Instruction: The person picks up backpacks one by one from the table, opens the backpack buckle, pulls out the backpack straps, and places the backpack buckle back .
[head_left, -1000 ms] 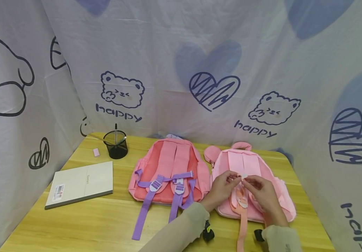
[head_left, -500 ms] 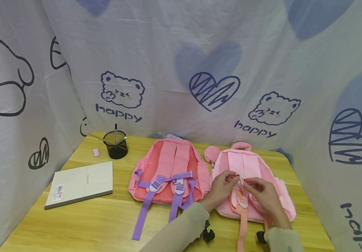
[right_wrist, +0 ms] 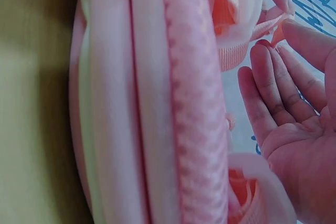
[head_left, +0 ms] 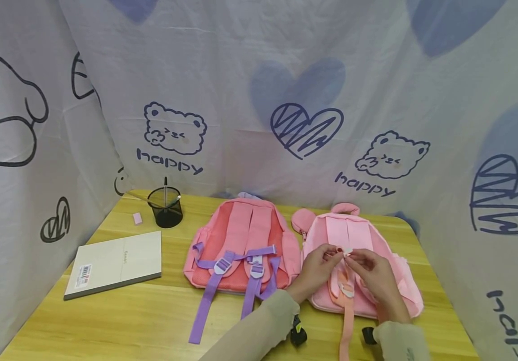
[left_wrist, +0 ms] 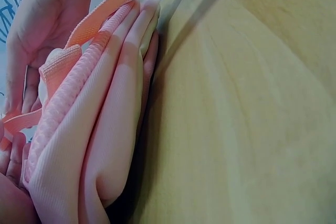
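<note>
Both hands over the light pink backpack [head_left: 362, 260] lying strap-side up at the bench's [head_left: 151, 311] right end. Left hand [head_left: 315, 268] and right hand [head_left: 373, 273] each pinching the small white strap buckle [head_left: 348, 251], fingers curled round it.

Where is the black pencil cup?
In the head view, the black pencil cup stands at the table's far left, behind the notebook and beside a small pink eraser.
</note>
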A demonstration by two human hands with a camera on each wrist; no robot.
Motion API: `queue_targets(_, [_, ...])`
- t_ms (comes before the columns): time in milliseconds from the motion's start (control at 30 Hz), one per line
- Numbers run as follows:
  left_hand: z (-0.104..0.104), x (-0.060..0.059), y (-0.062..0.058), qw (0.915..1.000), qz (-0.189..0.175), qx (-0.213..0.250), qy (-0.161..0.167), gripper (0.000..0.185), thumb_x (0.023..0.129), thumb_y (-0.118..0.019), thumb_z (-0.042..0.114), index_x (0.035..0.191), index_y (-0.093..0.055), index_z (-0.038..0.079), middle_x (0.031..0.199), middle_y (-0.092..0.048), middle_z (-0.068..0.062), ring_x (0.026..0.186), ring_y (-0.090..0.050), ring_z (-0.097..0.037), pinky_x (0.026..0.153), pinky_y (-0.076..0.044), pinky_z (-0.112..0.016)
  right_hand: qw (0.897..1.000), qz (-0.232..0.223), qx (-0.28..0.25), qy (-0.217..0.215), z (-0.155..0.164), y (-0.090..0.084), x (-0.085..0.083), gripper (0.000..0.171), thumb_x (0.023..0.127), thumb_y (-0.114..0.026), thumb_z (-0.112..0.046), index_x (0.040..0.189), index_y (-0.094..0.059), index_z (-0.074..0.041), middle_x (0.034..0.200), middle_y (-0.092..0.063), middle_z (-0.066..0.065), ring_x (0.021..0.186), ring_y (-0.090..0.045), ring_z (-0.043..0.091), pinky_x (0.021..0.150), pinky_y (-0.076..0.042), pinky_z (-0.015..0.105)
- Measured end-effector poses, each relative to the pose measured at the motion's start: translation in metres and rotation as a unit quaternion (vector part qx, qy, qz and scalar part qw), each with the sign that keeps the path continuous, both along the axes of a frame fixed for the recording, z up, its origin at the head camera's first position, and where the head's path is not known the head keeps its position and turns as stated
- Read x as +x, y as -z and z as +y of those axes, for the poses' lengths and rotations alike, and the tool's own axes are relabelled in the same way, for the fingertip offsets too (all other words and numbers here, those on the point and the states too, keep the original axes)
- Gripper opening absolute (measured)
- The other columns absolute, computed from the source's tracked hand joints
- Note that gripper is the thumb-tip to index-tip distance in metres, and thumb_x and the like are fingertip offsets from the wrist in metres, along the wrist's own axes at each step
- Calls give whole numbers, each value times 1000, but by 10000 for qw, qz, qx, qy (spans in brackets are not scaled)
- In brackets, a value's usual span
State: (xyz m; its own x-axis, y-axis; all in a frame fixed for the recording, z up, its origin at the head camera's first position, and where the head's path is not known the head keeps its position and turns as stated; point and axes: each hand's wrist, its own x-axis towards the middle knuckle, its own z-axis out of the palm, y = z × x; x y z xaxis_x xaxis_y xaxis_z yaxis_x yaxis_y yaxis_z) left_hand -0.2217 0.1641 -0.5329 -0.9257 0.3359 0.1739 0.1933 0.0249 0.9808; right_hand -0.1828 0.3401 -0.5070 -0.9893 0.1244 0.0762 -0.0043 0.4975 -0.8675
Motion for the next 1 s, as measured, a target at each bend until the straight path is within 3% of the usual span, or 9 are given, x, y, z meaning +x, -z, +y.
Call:
queue_targets(233, [0, 0, 0, 10000, 17, -71, -25, 27, 104, -64, 28, 120, -69, 7, 105, -71, -4, 85, -57, 3, 78, -50, -18, 9997, 173, 153, 0, -3, -2, -2, 41, 99, -72, -28, 132, -67, -3, 108, -72, 12, 89, -65, 1, 80, -53, 14])
queue_targets(400, [0, 0, -1, 10000, 10, -48, 3, 27, 104, -64, 28, 120, -69, 7, 104, -71, -4, 85, -57, 3, 78, -50, -18, 10000, 8, 53, 10, -1, -5, -2, 40, 101, -69, -29, 133, -67, -5, 110, -72, 10, 92, -64, 2, 81, -53, 16])
queue_targets(733, [0, 0, -1, 9999, 82, -73, 83, 30, 101, -69, 29, 122, -67, 9, 104, -71, -5, 86, -58, 1, 80, -50, -18, 9991, 366, 213, 36, 2, -9, -4, 30, 101, -69, -26, 122, -72, -4, 111, -73, 11, 93, -64, 3, 81, -52, 16])
queue_targets(900, [0, 3, 3, 9977, 327, -592, -6, 31, 94, -77, 36, 113, -64, 16, 96, -70, 4, 80, -56, 2, 73, -48, -18, 9982, 381, 265, 385, 1, -11, -2, 30, 99, -72, -30, 118, -75, -6, 107, -74, 10, 89, -63, 2, 78, -52, 16])
queue_targets(1000, [1, 4, 5, 9913, 669, -1129, -107, 24, 93, -77, 40, 104, -67, 22, 88, -69, 13, 74, -54, 5, 68, -45, -16, 9974, 391, 280, 540, 1, -11, -2, 31, 99, -72, -32, 117, -75, -7, 106, -75, 9, 88, -64, 1, 77, -52, 16])
